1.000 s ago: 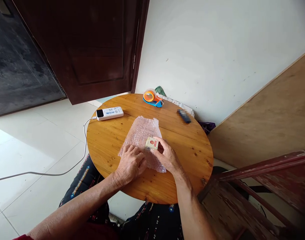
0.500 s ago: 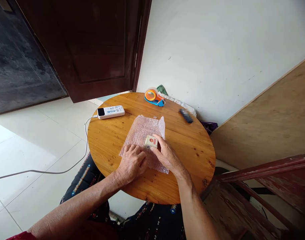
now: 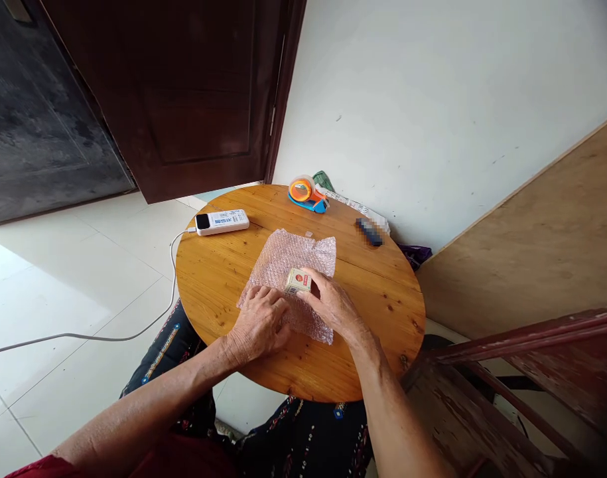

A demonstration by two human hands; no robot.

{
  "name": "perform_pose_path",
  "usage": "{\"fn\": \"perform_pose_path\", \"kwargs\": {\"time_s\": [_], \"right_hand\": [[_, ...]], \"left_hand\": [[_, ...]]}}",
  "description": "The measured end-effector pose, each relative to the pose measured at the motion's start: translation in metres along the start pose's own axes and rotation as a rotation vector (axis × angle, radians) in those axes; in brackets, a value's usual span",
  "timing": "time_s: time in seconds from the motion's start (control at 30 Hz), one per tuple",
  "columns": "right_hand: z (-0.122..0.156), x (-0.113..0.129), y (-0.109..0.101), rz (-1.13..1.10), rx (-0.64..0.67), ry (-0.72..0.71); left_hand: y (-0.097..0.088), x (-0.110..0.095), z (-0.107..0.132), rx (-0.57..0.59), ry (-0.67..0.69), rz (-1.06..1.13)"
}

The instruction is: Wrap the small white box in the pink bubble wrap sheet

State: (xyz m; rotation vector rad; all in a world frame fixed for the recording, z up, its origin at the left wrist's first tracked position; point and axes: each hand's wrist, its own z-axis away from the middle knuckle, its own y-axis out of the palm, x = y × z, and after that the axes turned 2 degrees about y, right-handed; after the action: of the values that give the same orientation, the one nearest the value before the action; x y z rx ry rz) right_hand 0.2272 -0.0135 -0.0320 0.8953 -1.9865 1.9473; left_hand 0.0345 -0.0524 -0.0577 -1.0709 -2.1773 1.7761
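A small cream cardboard box (image 3: 299, 280) with a red round mark and red lettering is pinched between the thumb and fingers of my right hand (image 3: 330, 302). It sits over the middle of a sheet of clear bubble wrap (image 3: 280, 255) spread on the table. At the sheet's near left part, my left hand (image 3: 263, 318) lies palm down with curled fingers, closed on the bubble wrap. The fingertips there are partly hidden.
The round wooden table (image 3: 213, 279) carries a white power bank (image 3: 223, 222) with a cable at left. An orange and blue tape dispenser (image 3: 307, 194) stands at the back. A dark blurred object (image 3: 369, 232) lies at right, near the wall.
The box has tilted slightly in my right hand and shifted a little left. The bubble wrap's far right corner has flopped flatter and outward. My left hand has hardly moved.
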Motion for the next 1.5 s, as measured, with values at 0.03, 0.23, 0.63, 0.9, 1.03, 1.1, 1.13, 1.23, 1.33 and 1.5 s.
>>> {"fn": "perform_pose_path", "kwargs": {"time_s": [0.03,0.23,0.63,0.9,1.03,1.1,1.13,1.23,1.33,1.5], "right_hand": [[-0.001,0.000,-0.001,0.008,0.012,-0.008],[-0.006,-0.003,-0.005,0.083,0.062,-0.022],[-0.001,0.000,0.005,0.047,-0.003,-0.022],[0.013,-0.019,-0.030,-0.457,0.156,0.053],[0.018,-0.002,-0.033,-0.304,0.120,0.005],[0.015,0.009,-0.028,-0.152,0.059,-0.024],[0.011,0.012,-0.024,-0.098,0.023,-0.021],[0.003,0.012,-0.015,-0.062,-0.034,0.020],[0.000,0.002,-0.011,-0.137,0.005,0.017],[-0.001,-0.010,-0.021,-0.303,0.091,0.019]], "left_hand": [[-0.002,0.002,0.001,0.021,0.022,-0.008],[-0.019,0.014,0.002,0.102,0.097,-0.095],[-0.024,0.010,-0.013,0.155,0.115,-0.167],[-0.038,0.013,-0.044,0.044,-0.184,0.070],[-0.036,0.015,-0.058,0.039,-0.240,0.117],[-0.036,0.017,-0.060,0.031,-0.242,0.150],[-0.037,0.018,-0.060,0.026,-0.230,0.172],[-0.042,0.024,-0.053,0.018,-0.099,0.224],[-0.047,0.030,-0.042,0.023,0.054,0.187],[-0.034,0.032,-0.037,-0.049,0.054,0.185]]}}
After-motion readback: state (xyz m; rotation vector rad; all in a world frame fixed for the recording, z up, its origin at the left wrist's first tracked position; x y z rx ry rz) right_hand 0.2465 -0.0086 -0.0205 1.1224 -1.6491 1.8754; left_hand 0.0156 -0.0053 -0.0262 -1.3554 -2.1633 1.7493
